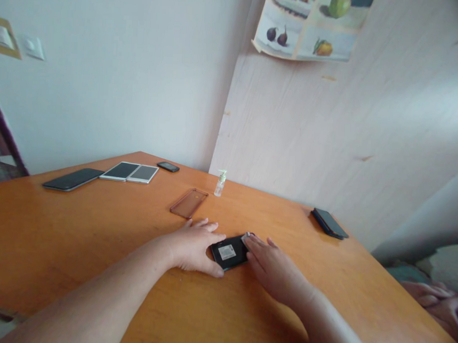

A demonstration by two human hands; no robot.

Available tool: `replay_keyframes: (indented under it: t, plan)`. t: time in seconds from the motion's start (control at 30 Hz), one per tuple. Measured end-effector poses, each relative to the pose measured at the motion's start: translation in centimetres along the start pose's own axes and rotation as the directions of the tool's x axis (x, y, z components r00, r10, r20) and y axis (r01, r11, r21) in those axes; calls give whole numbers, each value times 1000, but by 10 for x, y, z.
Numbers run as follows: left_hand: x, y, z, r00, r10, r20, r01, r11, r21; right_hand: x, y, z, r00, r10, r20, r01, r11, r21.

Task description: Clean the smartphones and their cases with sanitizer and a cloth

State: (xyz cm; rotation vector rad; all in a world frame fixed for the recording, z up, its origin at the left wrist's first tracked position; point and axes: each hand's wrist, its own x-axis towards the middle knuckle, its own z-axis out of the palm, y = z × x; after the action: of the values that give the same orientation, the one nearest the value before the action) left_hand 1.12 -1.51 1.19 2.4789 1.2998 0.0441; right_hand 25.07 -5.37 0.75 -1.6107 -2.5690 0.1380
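White wipe (245,237) on black phone (229,252)
Left hand (197,248) grasps the phone's left end; right hand (271,267) pinches the wipe at its right.

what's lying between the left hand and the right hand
In the head view, a black phone with a white sticker lies between the left hand and the right hand, which has a small white wipe under its fingers.
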Motion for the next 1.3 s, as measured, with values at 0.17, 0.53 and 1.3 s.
replay_keyframes:
  t: [0.17,0.53,1.3]
  plan:
    - [1,0,1,1000,7,-6,-7,1000,1,7,1,7,999,38,-22,-39,999,-27]
    - [1,3,1,991,43,-126,-45,999,-18,8,-8,5,998,-50,-28,51,998,37]
    - [5,0,5,982,-48,-181,44,999,-26,12,-29,9,996,-73,-54,77,994,74]
